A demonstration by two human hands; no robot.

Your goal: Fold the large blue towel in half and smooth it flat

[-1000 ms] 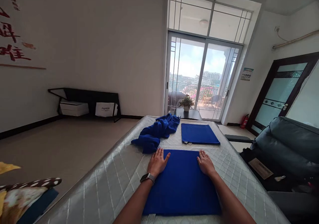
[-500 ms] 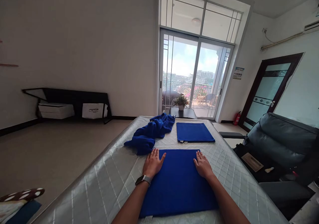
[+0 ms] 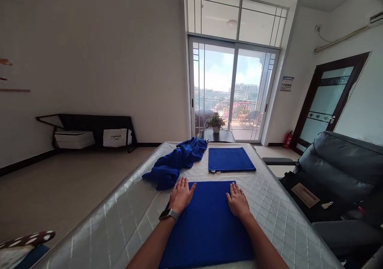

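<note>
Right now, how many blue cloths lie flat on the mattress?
2: the near cloth, left hand and right hand on its side edges, and the far cloth beyond. Any stacked beneath would be hidden; the crumpled blue heap isn't counted.

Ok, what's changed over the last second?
Small shift only: the right hand has moved slightly left, farther in over the near folded blue cloth. The camera view has also turned right. Nothing newly grasped or let go. Unchanged: the left hand flat at that cloth's far left corner, the crumpled blue cloth and far folded blue cloth in place.
</note>
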